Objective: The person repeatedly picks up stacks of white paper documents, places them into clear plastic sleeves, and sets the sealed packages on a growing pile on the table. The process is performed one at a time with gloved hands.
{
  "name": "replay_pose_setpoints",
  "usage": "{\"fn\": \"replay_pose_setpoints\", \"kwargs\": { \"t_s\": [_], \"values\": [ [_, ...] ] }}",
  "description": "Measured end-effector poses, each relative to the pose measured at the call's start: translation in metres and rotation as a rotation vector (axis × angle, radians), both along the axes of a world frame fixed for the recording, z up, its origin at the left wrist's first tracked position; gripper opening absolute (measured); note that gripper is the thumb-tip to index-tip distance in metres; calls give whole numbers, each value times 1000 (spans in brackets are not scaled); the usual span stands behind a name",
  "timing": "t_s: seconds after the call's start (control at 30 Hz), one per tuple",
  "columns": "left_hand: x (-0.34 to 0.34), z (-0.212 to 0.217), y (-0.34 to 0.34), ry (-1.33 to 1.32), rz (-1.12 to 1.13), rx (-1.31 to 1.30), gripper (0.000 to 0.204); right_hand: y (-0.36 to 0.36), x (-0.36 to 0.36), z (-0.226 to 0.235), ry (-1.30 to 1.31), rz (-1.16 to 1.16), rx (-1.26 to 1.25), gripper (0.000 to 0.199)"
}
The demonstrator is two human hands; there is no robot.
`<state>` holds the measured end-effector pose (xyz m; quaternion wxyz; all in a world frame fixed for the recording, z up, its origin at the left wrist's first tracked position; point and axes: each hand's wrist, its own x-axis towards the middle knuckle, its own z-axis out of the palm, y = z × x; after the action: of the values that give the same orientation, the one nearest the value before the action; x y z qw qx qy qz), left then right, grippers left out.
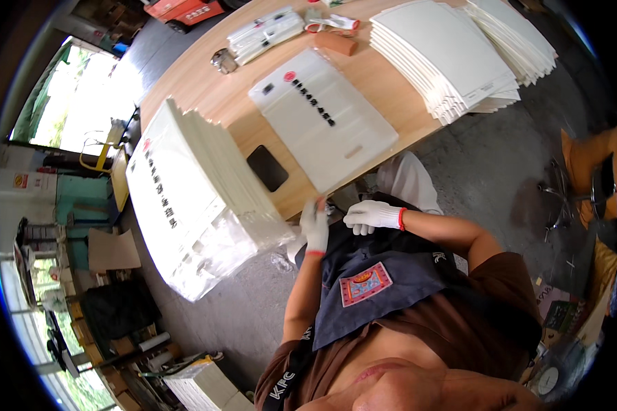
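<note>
My left hand (314,227), in a white knit glove with a red cuff, is by the table's near edge, its fingers stretched forward and slightly blurred. My right hand (375,216), gloved alike, hovers over my lap with loosely bent, separate fingers and nothing visible in them. In front lies a flat translucent plastic bag (325,127) with dark print, a red mark and a cut-out handle slot. Beside it is a black phone (267,168). To the left, a tall stack of printed plastic-covered packs (178,188) overhangs the near edge, close to my left hand.
Stacks of white sheets (445,51) stand at the table's right. Along the far side are a plastic-wrapped bundle (265,33), a metal object (223,61) and a brown block (335,43). An office chair (562,198) is off to the right, a red vehicle (185,10) beyond the table.
</note>
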<state>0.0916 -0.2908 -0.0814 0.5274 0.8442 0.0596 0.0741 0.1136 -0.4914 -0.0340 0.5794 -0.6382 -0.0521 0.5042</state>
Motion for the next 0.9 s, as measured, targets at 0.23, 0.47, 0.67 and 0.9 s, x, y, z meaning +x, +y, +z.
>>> {"fn": "replay_pose_setpoints", "kwargs": {
  "t_s": [0.23, 0.47, 0.67, 0.9],
  "values": [
    [132, 32, -85, 7, -318, 677, 22, -31, -11, 2, -134, -167, -30, 31],
    [173, -4, -56, 129, -377, 261, 24, -50, 30, -26, -129, -398, 146, 33],
    [179, 37, -57, -39, -363, 166, 28, -21, 122, 11, -335, -693, 74, 56],
    [200, 101, -31, -135, -332, -1149, 10, -79, 103, -39, -718, -368, -608, 41]
  ]
}}
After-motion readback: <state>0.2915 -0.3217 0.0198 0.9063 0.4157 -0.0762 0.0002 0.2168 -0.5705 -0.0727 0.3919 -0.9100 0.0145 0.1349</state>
